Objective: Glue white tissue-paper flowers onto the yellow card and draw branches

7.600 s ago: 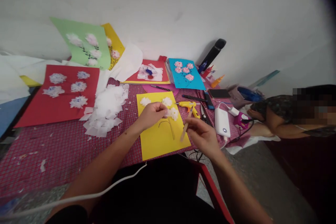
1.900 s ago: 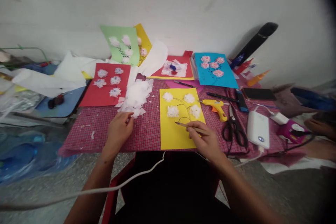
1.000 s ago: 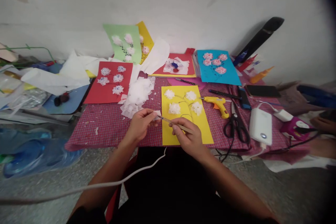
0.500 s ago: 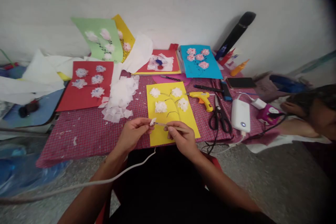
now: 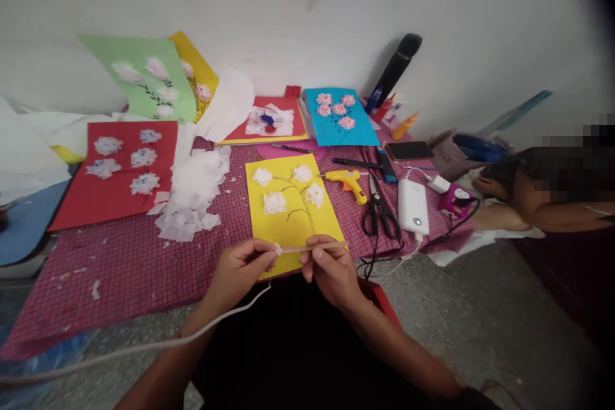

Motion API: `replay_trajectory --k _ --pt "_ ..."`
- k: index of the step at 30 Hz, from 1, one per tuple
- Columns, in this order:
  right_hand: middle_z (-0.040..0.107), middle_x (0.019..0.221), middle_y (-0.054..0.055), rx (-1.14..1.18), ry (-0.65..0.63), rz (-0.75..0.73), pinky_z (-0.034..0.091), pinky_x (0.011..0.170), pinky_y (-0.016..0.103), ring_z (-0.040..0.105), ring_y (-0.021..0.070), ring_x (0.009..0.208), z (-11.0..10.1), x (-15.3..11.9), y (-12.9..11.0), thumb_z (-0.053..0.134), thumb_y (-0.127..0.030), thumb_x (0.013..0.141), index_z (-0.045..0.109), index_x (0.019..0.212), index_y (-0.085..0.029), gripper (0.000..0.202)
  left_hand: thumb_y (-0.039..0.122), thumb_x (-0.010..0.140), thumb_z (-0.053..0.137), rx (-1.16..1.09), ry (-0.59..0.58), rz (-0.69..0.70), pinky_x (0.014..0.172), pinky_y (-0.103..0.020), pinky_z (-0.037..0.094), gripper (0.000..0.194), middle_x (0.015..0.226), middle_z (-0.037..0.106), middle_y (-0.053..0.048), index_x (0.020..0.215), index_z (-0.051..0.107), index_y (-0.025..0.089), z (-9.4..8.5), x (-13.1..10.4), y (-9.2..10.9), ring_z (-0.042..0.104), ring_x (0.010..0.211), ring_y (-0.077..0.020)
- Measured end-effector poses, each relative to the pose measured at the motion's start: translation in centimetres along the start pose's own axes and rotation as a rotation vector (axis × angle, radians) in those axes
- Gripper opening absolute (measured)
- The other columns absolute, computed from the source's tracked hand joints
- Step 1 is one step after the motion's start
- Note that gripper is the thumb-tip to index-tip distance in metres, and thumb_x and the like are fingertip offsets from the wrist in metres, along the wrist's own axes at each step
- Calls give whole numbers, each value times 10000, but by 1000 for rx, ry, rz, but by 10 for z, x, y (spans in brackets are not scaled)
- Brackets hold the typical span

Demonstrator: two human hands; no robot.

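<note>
Between the thumb and fingers of my left hand [image 5: 245, 266] is a small scrap of white tissue paper [image 5: 278, 249], pressed around one end of a thin pale stick [image 5: 300, 248]. My right hand [image 5: 331, 266] pinches that stick farther along, and its other end sticks out past the fingers. Both hands are over the lower edge of a yellow sheet [image 5: 283, 229]. Drawn stems and several fluffy white paper flowers [image 5: 275, 203] are on the sheet. A heap of cut tissue squares [image 5: 196, 179] lies left of it.
Right of the sheet are a yellow glue gun [image 5: 348, 182], black scissors [image 5: 381, 214] and a white power bank [image 5: 413, 207]. Flower pictures on red [image 5: 120, 195], green [image 5: 139, 54] and blue [image 5: 336, 134] sheets stand or lie around. Another person [image 5: 552, 186] is at the right. A white cable [image 5: 192, 337] crosses my left forearm.
My view has turned to the right, so the table appears shifted left. The tissue scrap looks more tightly gathered at the stick's end, and the stick lies nearly level.
</note>
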State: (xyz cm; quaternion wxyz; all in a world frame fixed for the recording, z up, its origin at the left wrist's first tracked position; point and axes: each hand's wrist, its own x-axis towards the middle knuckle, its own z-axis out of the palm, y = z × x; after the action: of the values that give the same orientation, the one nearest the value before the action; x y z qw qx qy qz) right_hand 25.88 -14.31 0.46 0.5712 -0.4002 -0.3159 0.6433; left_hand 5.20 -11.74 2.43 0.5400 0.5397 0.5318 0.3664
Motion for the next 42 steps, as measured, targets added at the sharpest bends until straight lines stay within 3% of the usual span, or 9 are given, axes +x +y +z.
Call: replay_trajectory --k 4,6,13,17,23,31,34,38,42 --pt "740 754 35 -276 59 -163 520 526 277 629 122 511 -4 -3 -2 729 -422 934 744 865 -192 241 397 830 746 23 -68 -13 586 -267 537 186 707 734 -25 830 773 213 2 2 1 662 629 -165" --pt "725 729 26 -286 120 -184 509 510 270 617 116 497 -6 -4 0 725 -411 939 738 841 -187 245 372 841 732 90 -93 37 632 -283 555 167 758 757 -36 857 780 214 4 4 2 690 680 -179" --pt "677 627 -26 -1 211 -17 433 415 215 551 96 423 -6 5 2 784 -441 876 685 950 -191 278 266 990 580 492 -155 500 785 -296 560 183 924 780 -60 981 758 220 9 14 -2 723 844 -183" --pt "697 660 -9 17 182 39 446 417 216 553 96 438 -7 9 -6 825 -450 820 681 901 -188 310 270 1044 497 630 -169 588 794 -296 561 249 935 768 -70 1020 738 208 8 22 -3 715 864 -187" --pt "750 766 21 -184 71 -41 513 526 251 617 113 535 -13 5 -14 795 -427 865 731 962 -203 252 263 1025 499 618 -144 601 797 -313 576 240 931 767 -70 990 730 209 6 35 -3 719 859 -189" --pt "771 912 38 -466 7 -142 537 570 267 657 131 614 -32 11 -25 687 -369 933 691 1125 -236 234 271 984 564 536 -202 507 842 -347 559 175 965 768 -64 977 729 212 14 55 -2 711 906 -208" --pt "763 971 54 -825 -43 -238 557 664 302 682 157 714 -46 26 -35 593 -317 975 703 1141 -225 218 320 937 639 244 -181 295 797 -342 562 135 873 752 -45 920 714 209 20 68 5 698 825 -193" --pt "775 1043 127 -1387 -121 -333 549 837 375 728 242 911 -48 53 -45 519 -265 1001 729 1184 -177 292 416 865 744 -403 -132 -38 794 -341 585 266 947 758 -63 947 646 182 35 83 17 714 827 -174" --pt "780 1096 176 -1714 -142 -212 536 799 365 751 281 918 -25 74 -45 498 -276 1013 717 1238 -171 331 418 831 791 -521 -88 -19 892 -342 576 309 1026 734 -63 943 641 173 51 93 17 709 961 -175"
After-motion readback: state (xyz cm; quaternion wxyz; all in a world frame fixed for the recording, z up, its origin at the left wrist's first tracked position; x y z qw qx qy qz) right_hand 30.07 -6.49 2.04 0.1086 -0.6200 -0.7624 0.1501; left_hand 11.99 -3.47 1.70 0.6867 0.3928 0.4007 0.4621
